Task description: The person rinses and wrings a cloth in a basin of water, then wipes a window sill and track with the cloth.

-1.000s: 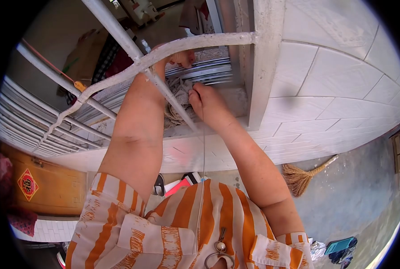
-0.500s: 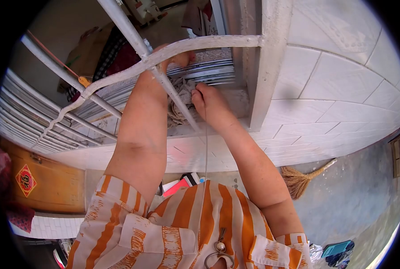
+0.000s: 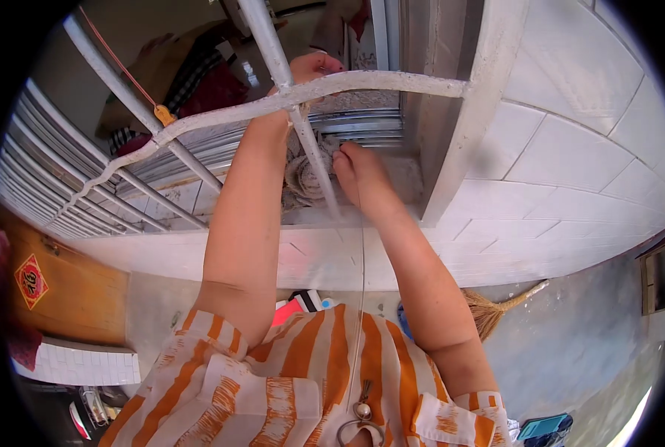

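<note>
My left hand (image 3: pixel 311 68) reaches between the window bars, above the inner window track. Its fingers are bent and apart with nothing visible in them; a bar (image 3: pixel 392 82) hides part of the hand. My right hand (image 3: pixel 358 165) is closed at the edge of a crumpled, dirty grey rag (image 3: pixel 301 177) and grips it. That rag lies bunched on the window sill (image 3: pixel 399 175), partly behind an upright bar. The metal sliding track (image 3: pixel 366 121) runs just beyond the rag.
White tiles (image 3: pixel 560 153) cover the wall at right. Below are a straw broom (image 3: pixel 489 309) and a red-and-white object (image 3: pixel 291 307) on the floor. A wooden door (image 3: pixel 79 298) stands at left. An orange tag (image 3: pixel 165 115) hangs on a cord by the bars.
My left hand has lifted away from the track, up and further inside. My right hand stays at the rag, and the view has shifted slightly.
</note>
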